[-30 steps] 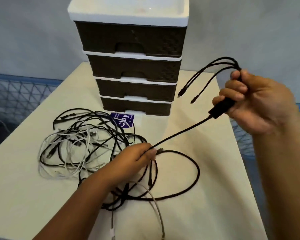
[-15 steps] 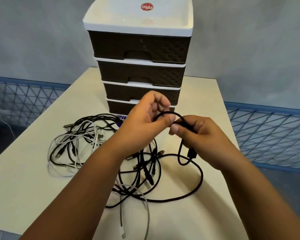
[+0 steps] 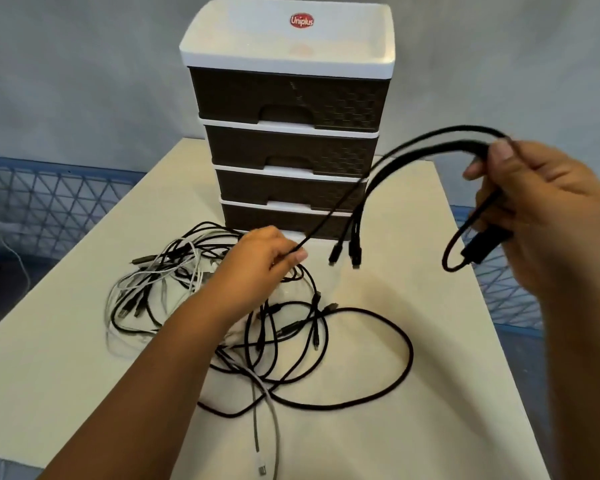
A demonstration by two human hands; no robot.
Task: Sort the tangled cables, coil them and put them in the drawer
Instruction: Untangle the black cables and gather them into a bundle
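Gripping black cable (image 3: 388, 168): both hands, left (image 3: 267, 261), right (image 3: 541, 216); drawer unit (image 3: 288, 109) label "Uniplus".

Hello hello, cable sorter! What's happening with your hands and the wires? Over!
Right hand holds looped black cable; left hand pinches its strand. Tangled pile on table. Drawers all shut.

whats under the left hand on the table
Under the left hand lies the tangled pile of black and white cables on the table. The hand and forearm cover the pile's middle, so how those strands cross there cannot be seen.
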